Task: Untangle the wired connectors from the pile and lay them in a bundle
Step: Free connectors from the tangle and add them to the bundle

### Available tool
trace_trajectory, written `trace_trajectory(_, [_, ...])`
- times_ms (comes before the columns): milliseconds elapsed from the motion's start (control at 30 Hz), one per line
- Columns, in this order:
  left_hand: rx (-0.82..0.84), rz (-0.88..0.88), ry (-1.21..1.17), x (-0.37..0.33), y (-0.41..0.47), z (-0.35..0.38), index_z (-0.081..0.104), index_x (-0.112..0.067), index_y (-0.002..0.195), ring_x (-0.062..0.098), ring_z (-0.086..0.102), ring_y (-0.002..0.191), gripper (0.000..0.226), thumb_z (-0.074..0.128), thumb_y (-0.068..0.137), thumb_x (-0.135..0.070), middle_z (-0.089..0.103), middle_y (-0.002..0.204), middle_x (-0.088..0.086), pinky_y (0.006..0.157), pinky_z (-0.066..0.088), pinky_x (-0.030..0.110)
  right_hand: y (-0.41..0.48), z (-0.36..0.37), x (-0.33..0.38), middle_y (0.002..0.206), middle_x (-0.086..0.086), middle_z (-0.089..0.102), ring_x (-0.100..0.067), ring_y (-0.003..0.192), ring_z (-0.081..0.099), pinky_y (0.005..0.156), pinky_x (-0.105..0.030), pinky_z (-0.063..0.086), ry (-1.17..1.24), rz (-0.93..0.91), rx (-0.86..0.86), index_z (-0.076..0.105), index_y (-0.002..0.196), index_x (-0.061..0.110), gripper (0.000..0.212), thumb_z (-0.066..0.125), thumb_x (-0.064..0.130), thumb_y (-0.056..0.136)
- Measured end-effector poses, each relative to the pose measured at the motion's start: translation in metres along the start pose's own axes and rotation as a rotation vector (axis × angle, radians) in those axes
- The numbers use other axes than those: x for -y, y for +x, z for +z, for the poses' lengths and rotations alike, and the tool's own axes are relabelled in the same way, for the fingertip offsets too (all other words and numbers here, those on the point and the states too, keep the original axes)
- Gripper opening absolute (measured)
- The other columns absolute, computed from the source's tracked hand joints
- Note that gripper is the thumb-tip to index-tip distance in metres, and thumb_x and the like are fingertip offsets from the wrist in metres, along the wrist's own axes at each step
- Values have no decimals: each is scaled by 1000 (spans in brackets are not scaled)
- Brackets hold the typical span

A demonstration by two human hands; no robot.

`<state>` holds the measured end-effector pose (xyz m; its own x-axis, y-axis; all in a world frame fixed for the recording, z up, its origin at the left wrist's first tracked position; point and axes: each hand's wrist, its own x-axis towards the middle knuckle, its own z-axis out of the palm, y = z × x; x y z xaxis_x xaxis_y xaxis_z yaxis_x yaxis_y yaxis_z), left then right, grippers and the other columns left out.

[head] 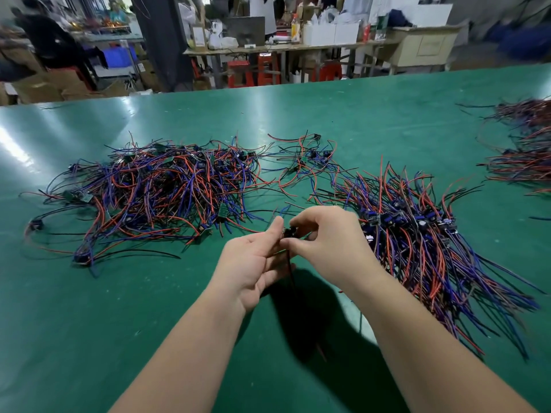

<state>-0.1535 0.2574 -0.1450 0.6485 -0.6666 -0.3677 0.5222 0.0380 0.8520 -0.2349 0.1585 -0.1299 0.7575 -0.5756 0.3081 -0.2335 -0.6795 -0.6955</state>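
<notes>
A small dark wired connector [288,232] is pinched by the right hand [325,244] above the green table [119,308]. The left hand [253,263], with fingers almost straight, seems to touch it. From the hands, the tangled pile [155,192] is seen at ten o'clock and the laid bundle [432,245] at three o'clock.

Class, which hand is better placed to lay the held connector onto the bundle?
Right. The right hand pinches the connector, and the bundle lies on its side; the tangled pile lies left.
</notes>
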Motion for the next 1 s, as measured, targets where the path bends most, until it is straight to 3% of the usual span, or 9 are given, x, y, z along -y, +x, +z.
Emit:
trace_trajectory(100, [5,-53,-8,-2,1,-1,65,-5,88,14,70,59,39,52,93,-41,73,72,4,52,57,26,3,-5,1,81,1,72,-13,72,66,78,-31,53,7,17,-71,74,91,14,18,75,16,73])
trace_trajectory(200, [3,-65,-32,-6,3,-6,66,-5,92,16,72,66,40,43,99,-38,75,79,6,54,58,26,13,-28,-3,75,8,70,-6,68,66,77,-35,56,109,42,-236,75,91,17,17,72,15,74])
trace_trajectory(333, [-23,-45,-103,-14,2,-11,66,-2,92,18,72,68,38,41,100,-29,74,82,10,55,59,26,25,-70,-12,63,4,70,-19,62,71,66,-40,59,434,131,-445,69,84,22,14,69,13,73])
trace_trajectory(400, [-43,-34,-115,-17,2,-12,66,-2,91,18,72,68,37,41,100,-27,74,82,11,56,59,26,26,-86,-17,62,3,69,-22,58,71,60,-36,58,476,139,-493,68,84,21,15,69,10,75])
trace_trajectory(533, [-67,-7,-119,-22,2,-14,67,-3,91,18,71,70,36,40,101,-26,75,83,10,58,59,25,21,-98,-27,72,6,69,-14,54,69,58,-34,59,310,172,-542,68,93,23,20,71,9,78])
trace_trajectory(733, [-85,3,-90,-22,1,-15,67,-5,90,15,71,69,35,41,100,-25,75,83,8,66,54,27,52,-119,-16,82,-2,68,-7,53,67,55,-22,55,311,130,-584,66,105,11,22,68,8,83])
trace_trajectory(867, [-108,8,-69,-22,2,-16,68,-6,90,14,70,71,34,41,99,-25,75,83,7,67,52,26,66,-130,-11,88,3,68,-10,62,69,62,-27,58,129,44,-645,65,109,15,24,67,13,85])
trace_trajectory(1000, [-162,72,-5,-22,4,-16,69,-9,87,12,67,70,28,46,96,-21,75,82,3,62,50,23,53,-125,-30,79,-4,70,-17,63,69,66,-39,59,-143,214,-397,66,94,16,17,71,9,80])
